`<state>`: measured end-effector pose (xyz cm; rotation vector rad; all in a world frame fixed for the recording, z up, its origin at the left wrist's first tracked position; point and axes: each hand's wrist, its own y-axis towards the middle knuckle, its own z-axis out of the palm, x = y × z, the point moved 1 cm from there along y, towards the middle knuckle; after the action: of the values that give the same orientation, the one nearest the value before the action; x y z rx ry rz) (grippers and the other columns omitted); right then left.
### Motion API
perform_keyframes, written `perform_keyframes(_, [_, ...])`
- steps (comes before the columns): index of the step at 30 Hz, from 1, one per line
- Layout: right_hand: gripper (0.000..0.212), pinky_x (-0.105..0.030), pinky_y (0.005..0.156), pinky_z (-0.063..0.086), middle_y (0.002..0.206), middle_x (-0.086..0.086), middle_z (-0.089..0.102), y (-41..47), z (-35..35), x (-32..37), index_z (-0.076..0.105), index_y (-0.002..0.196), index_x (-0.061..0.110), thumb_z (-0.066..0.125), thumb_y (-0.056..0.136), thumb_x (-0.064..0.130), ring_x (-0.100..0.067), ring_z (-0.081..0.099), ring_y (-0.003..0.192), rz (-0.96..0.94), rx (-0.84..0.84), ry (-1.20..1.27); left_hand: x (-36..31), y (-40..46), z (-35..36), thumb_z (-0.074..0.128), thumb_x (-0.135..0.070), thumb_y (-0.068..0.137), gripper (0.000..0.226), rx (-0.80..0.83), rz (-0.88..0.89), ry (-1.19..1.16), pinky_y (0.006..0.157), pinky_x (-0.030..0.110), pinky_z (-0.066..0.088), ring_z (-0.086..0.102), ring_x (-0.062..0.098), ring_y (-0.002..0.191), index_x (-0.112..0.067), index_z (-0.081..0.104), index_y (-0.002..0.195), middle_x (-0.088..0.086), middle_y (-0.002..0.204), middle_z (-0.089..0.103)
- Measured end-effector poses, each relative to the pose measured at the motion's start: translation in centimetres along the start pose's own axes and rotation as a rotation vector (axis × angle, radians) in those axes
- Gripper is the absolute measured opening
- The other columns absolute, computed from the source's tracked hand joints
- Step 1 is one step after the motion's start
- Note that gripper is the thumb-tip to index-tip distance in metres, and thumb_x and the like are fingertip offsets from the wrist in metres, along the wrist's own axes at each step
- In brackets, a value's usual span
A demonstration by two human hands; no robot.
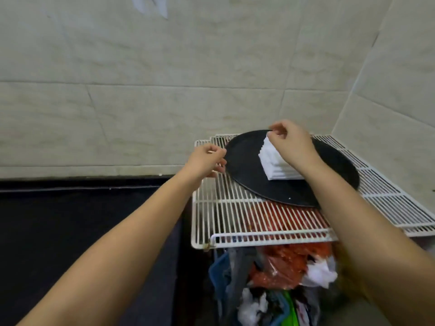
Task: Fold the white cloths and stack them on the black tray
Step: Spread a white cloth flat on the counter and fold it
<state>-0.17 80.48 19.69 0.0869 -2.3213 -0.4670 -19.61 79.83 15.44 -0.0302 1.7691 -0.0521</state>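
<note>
Your right hand [290,143] has its fingers curled down onto the top of the stack of white cloths [277,161], thumb and fingertips pinching at the uppermost fold near the far end. Your left hand [207,161] sits at the left rim of the black tray [244,170], fingers bent round the edge as if gripping it, though the blur makes the exact hold hard to read.

The stack sits on the tray right of centre in the frame, just above the middle. It is a neat pile of many folded layers, wider at the base and stepping in toward the top, so it leans away from you. Its long axis runs from the lower right toward the upper left of the frame, with the near end toward your right forearm, which hides part of its right side.

The tray is oval, its long axis running from upper left to lower right. It rests on a white wire rack [235,220] that fills the right middle of the frame, up against a tiled wall [164,90].

Below the rack, at the bottom of the frame, are bunched plastic bags [289,267], red, white, blue and green. No writing or label can be read anywhere.
</note>
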Motion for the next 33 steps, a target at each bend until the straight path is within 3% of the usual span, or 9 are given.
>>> perform_keyframes(3, [0.023, -0.016, 0.072, 0.035, 0.099, -0.005, 0.064, -4.5, 6.1, 6.8, 0.064, 0.110, 0.007, 0.055, 0.092, 0.016, -0.015, 0.056, 0.085, -0.177, 0.096, 0.008, 2.3, -5.5, -7.1, 0.049, -0.021, 0.096, 0.013, -0.086, -0.009, 0.008, 0.040, 0.013, 0.038, 0.055, 0.012, 0.055, -0.015, 0.051, 0.085, 0.003, 0.075, 0.060])
perform_keyframes(7, [0.020, -0.020, 0.074, 0.038, 0.101, -0.008, 0.064, -12.4, 16.5, 15.1, 0.065, 0.107, 0.007, 0.055, 0.091, 0.014, -0.016, 0.056, 0.083, -0.309, 0.292, 0.043, 7.4, -14.4, -18.6, 0.048, -0.017, 0.096, 0.013, -0.253, -0.052, 0.104, 0.040, 0.014, 0.037, 0.055, 0.012, 0.055, -0.016, 0.053, 0.084, 0.002, 0.073, 0.060])
perform_keyframes(13, [0.021, -0.043, 0.094, 0.046, 0.101, 0.002, 0.055, -26.2, 31.4, 23.7, 0.062, 0.110, 0.021, 0.049, 0.094, 0.026, -0.019, 0.059, 0.096, -0.419, 0.688, -0.033, 18.1, -28.9, -34.8, 0.049, -0.016, 0.094, 0.017, -0.524, -0.271, 0.207, 0.046, 0.022, 0.038, 0.052, 0.013, 0.052, -0.020, 0.053, 0.077, 0.002, 0.069, 0.060])
perform_keyframes(17, [0.023, -0.036, 0.092, 0.045, 0.109, 0.001, 0.056, -33.3, 38.9, 28.7, 0.059, 0.112, 0.021, 0.046, 0.096, 0.030, -0.021, 0.058, 0.101, -0.533, 0.879, -0.101, 23.6, -36.9, -42.0, 0.050, -0.017, 0.094, 0.017, -0.670, -0.416, 0.266, 0.052, 0.023, 0.043, 0.054, 0.014, 0.054, -0.020, 0.054, 0.077, 0.002, 0.069, 0.061])
perform_keyframes(22, [0.025, -0.036, 0.093, 0.043, 0.112, -0.001, 0.056, -38.4, 46.9, 35.5, 0.059, 0.114, 0.019, 0.045, 0.096, 0.029, -0.022, 0.057, 0.104, -0.696, 1.008, -0.133, 27.6, -42.7, -48.8, 0.047, -0.021, 0.096, 0.011, -0.761, -0.523, 0.320, 0.058, 0.023, 0.044, 0.055, 0.011, 0.061, -0.014, 0.054, 0.090, 0.001, 0.076, 0.061])
perform_keyframes(26, [0.026, -0.038, 0.093, 0.044, 0.115, -0.003, 0.056, -39.9, 54.1, 40.8, 0.058, 0.117, 0.018, 0.043, 0.097, 0.029, -0.022, 0.056, 0.105, -0.782, 1.057, -0.142, 30.3, -43.9, -55.6, 0.050, -0.024, 0.094, 0.010, -0.788, -0.567, 0.414, 0.076, 0.031, 0.050, 0.063, 0.020, 0.081, -0.018, 0.057, 0.089, 0.006, 0.088, 0.066])
perform_keyframes(30, [0.027, -0.037, 0.094, 0.044, 0.116, -0.003, 0.055, -39.6, 61.9, 46.3, 0.057, 0.117, 0.018, 0.042, 0.097, 0.029, -0.021, 0.055, 0.107, -0.841, 1.069, -0.147, 32.7, -43.1, -63.5, 0.049, -0.024, 0.094, 0.018, -0.779, -0.613, 0.498, 0.073, 0.031, 0.048, 0.060, 0.020, 0.085, -0.013, 0.061, 0.102, 0.006, 0.096, 0.066])
perform_keyframes(33, [0.027, -0.035, 0.093, 0.041, 0.118, -0.002, 0.055, -38.9, 67.4, 50.7, 0.056, 0.118, 0.019, 0.041, 0.098, 0.029, -0.021, 0.053, 0.109, -0.868, 1.070, -0.180, 34.1, -41.8, -69.9, 0.048, -0.025, 0.094, 0.018, -0.714, -0.673, 0.573, 0.078, 0.032, 0.050, 0.062, 0.020, 0.090, -0.014, 0.060, 0.103, 0.005, 0.100, 0.067])
